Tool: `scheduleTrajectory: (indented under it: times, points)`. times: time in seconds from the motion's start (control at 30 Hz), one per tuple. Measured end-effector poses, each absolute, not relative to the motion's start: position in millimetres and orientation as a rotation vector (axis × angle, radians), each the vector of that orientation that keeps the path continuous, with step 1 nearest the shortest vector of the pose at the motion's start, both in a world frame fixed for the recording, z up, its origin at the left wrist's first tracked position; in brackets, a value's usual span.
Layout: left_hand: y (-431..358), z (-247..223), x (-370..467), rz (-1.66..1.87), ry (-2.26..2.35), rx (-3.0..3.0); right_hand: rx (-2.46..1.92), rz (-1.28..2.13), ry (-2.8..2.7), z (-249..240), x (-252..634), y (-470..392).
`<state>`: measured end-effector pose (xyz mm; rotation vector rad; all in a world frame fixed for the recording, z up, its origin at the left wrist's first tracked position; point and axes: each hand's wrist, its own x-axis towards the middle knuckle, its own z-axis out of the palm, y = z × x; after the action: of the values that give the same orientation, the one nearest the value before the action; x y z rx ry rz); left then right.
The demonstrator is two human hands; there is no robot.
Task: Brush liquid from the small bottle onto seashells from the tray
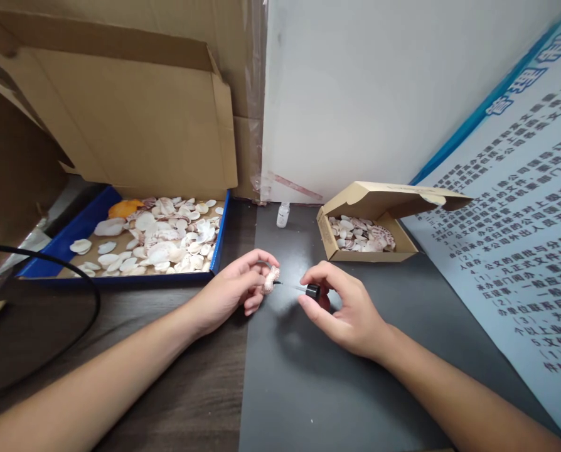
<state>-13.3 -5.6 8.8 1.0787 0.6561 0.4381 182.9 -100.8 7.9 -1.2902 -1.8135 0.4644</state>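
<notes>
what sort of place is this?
Likely a tabletop work corner, perhaps in an office: a blue-sided box of shells, a black-capped applicator in the right hand, and a large panel of printed text.

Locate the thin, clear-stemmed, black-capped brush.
Head view, near the centre: the brush sits in the right hand, its tip near the pinkish-white shell in the left hand.

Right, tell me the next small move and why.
Probably stroke the brush lightly along the shell: the left hand holds the shell, and the right hand holds the brush's black cap, its dark tip at or very near the shell.
</notes>
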Motion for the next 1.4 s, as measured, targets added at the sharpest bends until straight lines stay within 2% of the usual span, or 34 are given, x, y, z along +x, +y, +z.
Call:
scheduleTrajectory:
  times: [0.33,0.67,1.4]
  points:
    - [-3,5,-14,0.402,0.614,1.103,-1.286,0.423,-1.812,11,182,-104]
    - [12,6,0,0.348,0.527,0.905,-1.229,0.373,-1.754,-10,183,-75]
    - [11,2,-2,0.458,0.563,0.803,-1.280,0.324,-1.903,-11,195,-73]
